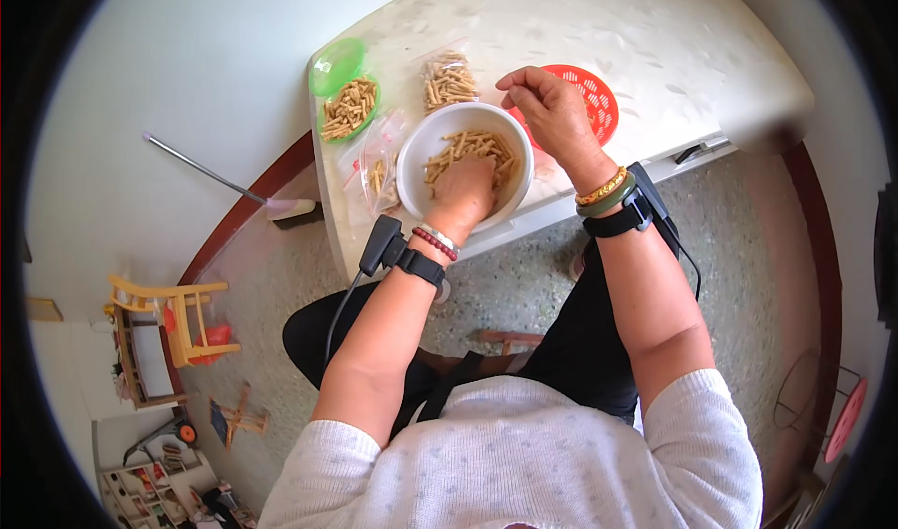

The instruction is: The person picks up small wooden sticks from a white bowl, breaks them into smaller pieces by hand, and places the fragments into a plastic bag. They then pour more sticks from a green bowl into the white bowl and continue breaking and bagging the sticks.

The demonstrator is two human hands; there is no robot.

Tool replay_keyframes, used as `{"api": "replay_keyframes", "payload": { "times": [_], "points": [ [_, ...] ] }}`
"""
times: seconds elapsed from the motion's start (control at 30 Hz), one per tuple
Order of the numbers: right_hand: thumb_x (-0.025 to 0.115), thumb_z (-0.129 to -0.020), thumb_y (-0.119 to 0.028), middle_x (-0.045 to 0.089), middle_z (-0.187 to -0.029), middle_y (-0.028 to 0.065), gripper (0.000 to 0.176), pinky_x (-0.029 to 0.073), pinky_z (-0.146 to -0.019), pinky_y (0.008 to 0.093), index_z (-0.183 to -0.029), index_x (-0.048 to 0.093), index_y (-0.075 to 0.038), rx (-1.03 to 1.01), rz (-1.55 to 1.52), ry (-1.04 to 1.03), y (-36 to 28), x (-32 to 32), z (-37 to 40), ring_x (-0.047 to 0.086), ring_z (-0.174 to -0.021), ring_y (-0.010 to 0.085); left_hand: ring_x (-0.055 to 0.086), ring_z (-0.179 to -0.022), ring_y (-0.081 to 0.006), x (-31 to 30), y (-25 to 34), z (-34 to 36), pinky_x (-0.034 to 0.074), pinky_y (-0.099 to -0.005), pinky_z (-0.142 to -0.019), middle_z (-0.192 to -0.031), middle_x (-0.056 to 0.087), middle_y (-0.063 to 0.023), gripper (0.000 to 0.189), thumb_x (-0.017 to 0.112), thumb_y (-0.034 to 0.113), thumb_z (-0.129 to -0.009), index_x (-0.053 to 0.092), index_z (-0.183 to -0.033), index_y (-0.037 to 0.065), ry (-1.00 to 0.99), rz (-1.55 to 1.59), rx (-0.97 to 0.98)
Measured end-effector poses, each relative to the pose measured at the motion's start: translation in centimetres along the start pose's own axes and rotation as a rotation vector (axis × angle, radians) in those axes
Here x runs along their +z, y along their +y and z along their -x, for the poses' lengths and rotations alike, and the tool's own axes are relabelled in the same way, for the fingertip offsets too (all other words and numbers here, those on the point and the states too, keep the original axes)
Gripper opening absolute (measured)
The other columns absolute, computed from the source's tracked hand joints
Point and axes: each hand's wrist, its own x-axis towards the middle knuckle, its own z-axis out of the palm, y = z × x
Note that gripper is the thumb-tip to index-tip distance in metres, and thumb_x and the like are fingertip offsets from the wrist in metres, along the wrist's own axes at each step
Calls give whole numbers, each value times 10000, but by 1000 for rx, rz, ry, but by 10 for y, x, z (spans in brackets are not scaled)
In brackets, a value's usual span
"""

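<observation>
A white bowl [409,185] stands near the table's front edge with many short, pale tan sticks [482,143] in it. My left hand [465,188] reaches down into this bowl onto the sticks; its fingertips are hidden, so I cannot see whether it grips any. My right hand [552,110] is raised over the left part of a red perforated basket [603,108], to the right of the bowl. Its thumb and fingers are drawn together in a pinch, and whatever may be between them is too small to make out. The hand hides part of the basket.
Behind the bowl lies a clear bag of sticks [449,82]. Left of it are a green container [327,129] filled with sticks, a green lid [339,66] and another plastic bag [379,169]. A drawer handle [702,150] juts from the table's front. A wooden chair [192,323] stands at left.
</observation>
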Motion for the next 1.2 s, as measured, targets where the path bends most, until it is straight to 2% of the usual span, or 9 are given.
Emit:
{"api": "replay_keyframes", "payload": {
  "times": [0.13,0.2,0.33,0.43,0.5,0.53,0.57,0.9,1.2],
  "points": [
    [504,-869,-83,673,-739,86,169,511,-664,262,-931,644,-12,-41,-19,33,2,-1,0,648,-700,143,606,-870,-360,4,-11,-3,481,-438,-743,-884,632,-171,201,638,146,-736,619,-912,52,119,22,-54],
    [506,-858,-76,672,-732,88,169,511,-656,267,-926,644,-9,-60,-2,25,2,-2,2,649,-692,145,628,-775,-323,8,-24,-6,491,-396,-685,-823,637,-165,173,643,138,-720,627,-858,34,260,240,-67],
    [510,-849,-74,672,-728,92,168,508,-646,271,-922,646,-8,-38,34,20,-2,0,4,649,-685,154,634,-709,-318,-3,-49,-3,507,-379,-646,-808,644,-170,185,662,154,-681,629,-835,57,239,532,-209],
    [525,-838,-89,664,-716,115,163,504,-638,287,-906,655,-19,-32,77,-10,4,4,6,646,-673,170,551,-592,-99,-11,-58,9,413,-236,-489,-702,594,-7,73,601,57,-781,622,-847,34,157,1406,-405],
    [541,-824,-102,653,-710,141,157,501,-642,309,-896,664,-36,-25,138,-173,14,12,5,644,-663,198,547,-605,-73,-15,-59,18,385,-196,-495,-733,597,15,81,597,39,-814,615,-889,67,172,1590,-366],
    [574,-843,-93,661,-774,52,133,481,-677,258,-929,649,-24,35,217,-272,14,14,6,603,-719,115,558,-623,-78,-16,-57,21,392,-198,-509,-749,604,11,73,619,59,-821,614,-892,73,183,1727,-358],
    [574,-843,-93,661,-774,52,133,481,-677,258,-929,649,-24,32,216,-278,14,18,7,603,-719,115,569,-641,-84,-17,-55,23,400,-201,-523,-764,611,7,74,641,79,-828,613,-896,78,192,1864,-347],
    [598,-811,-95,672,-797,101,143,495,-693,287,-923,642,-18,-106,267,-398,22,34,13,635,-719,178,510,-595,-60,-18,-47,35,371,-191,-481,-809,612,23,100,655,130,-853,622,-939,91,336,1784,-336],
    [632,-812,-55,607,-767,12,135,476,-673,233,-935,625,-1,-22,115,-475,7,33,16,560,-721,80,463,-591,-80,-26,-34,38,356,-207,-472,-791,590,8,138,683,176,-838,626,-937,98,329,2110,-381]
  ]
}}
